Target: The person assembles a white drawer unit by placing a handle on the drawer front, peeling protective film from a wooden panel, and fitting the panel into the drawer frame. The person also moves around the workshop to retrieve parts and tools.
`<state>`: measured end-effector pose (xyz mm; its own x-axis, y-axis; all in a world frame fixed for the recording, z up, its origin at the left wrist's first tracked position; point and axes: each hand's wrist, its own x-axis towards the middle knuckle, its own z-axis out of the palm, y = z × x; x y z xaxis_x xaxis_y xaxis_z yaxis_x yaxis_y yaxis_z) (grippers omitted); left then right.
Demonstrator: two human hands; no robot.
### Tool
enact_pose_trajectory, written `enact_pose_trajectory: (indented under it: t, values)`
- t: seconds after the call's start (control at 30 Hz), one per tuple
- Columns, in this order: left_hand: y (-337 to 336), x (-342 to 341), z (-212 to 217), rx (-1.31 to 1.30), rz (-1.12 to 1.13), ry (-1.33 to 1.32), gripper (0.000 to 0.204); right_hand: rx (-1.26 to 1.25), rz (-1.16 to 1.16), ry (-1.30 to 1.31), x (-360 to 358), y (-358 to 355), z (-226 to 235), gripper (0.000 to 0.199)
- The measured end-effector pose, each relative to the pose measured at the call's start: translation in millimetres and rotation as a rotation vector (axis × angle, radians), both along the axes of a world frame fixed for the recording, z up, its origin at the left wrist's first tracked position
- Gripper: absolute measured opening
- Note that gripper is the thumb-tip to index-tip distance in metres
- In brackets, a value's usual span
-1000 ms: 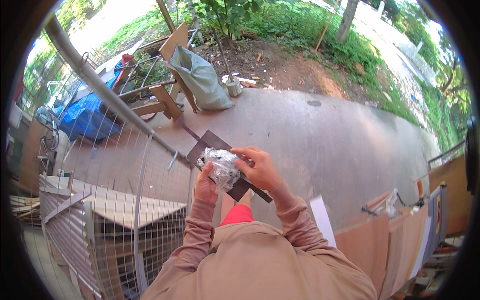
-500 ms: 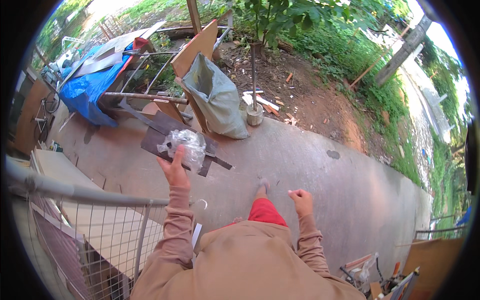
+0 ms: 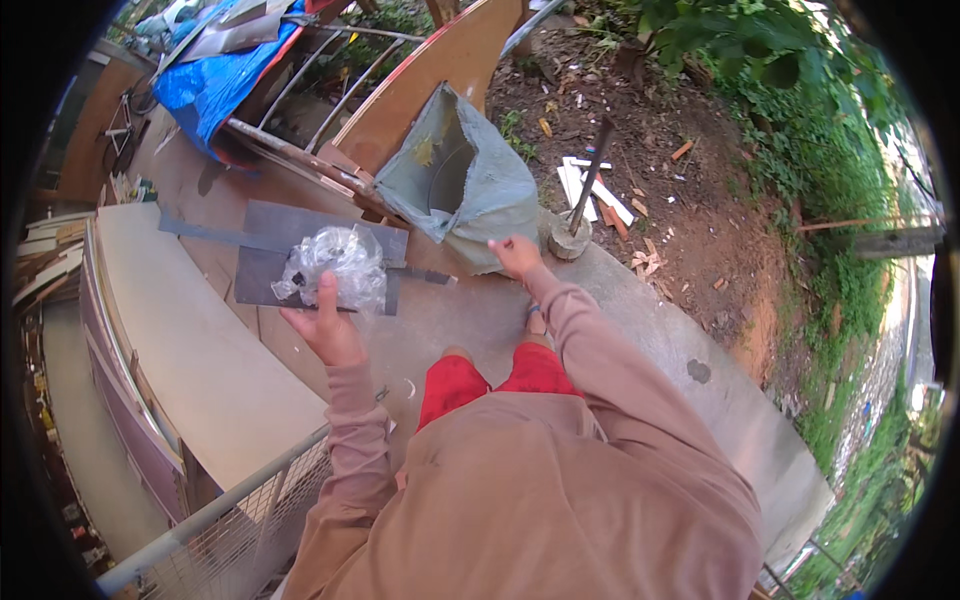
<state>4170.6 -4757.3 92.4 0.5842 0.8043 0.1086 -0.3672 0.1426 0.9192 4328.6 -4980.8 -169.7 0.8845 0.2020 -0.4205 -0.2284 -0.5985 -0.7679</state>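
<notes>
My left hand [image 3: 326, 326] is closed on the near edge of several flat dark strips and panels [image 3: 268, 222], crossed over one another. On top of them lies a crumpled bundle of clear plastic wrap [image 3: 338, 265], with my thumb pressed against it. My right hand [image 3: 517, 257] is stretched forward with its fingers curled in, and no object shows in it. In the picture it overlaps the lower side of a grey-green woven sack [image 3: 490, 205]; whether it touches the sack I cannot tell. The sack's mouth gapes toward me, and it leans on a brown wooden board [image 3: 420, 85].
Right of the sack, a metal rod stands in a round concrete block [image 3: 570, 238]. White and brown scraps [image 3: 598, 195] litter the soil beyond the concrete walkway [image 3: 660, 330]. To my left are a large pale board [image 3: 190, 330] and a mesh railing [image 3: 240, 510]. A blue tarp [image 3: 215, 100] covers a frame.
The sack is now nearer, and its opening shows more. My right hand has swung forward from beside my body toward it. My left hand still carries the dark pieces and plastic wrap.
</notes>
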Motion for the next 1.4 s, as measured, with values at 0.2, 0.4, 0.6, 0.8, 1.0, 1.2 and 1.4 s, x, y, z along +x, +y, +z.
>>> enact_pose_trajectory:
  t: [0.2,0.4,0.6,0.8,1.0,1.2,1.4]
  values:
    - [-4.1,109.2,-21.3,0.297,0.076,0.097,0.071,-0.243,0.152,0.289,135.6,81.4,43.6,0.081]
    - [-5.5,196.9,-100.1,0.257,-0.069,0.031,0.083,-0.373,0.062,0.110,140.8,68.1,-28.5,0.051]
    - [0.9,245.1,-181.2,0.176,-0.306,0.153,0.086,-0.212,-0.011,0.147,123.9,60.8,-1.3,0.043]
    - [15.2,246.0,-274.2,0.391,-0.302,0.714,0.103,-0.165,-0.030,0.139,112.6,65.9,-5.8,0.041]
    - [19.9,286.5,-313.5,0.335,-0.570,1.445,0.096,-0.238,0.026,0.081,105.3,65.8,-2.8,0.040]
    - [32.7,275.2,-346.3,0.060,-0.694,0.936,0.048,-0.228,0.093,0.104,119.8,70.9,5.3,0.043]
    - [26.2,204.7,-228.5,0.239,-0.492,0.749,0.028,-0.309,0.356,-0.051,125.5,47.9,-40.0,0.056]
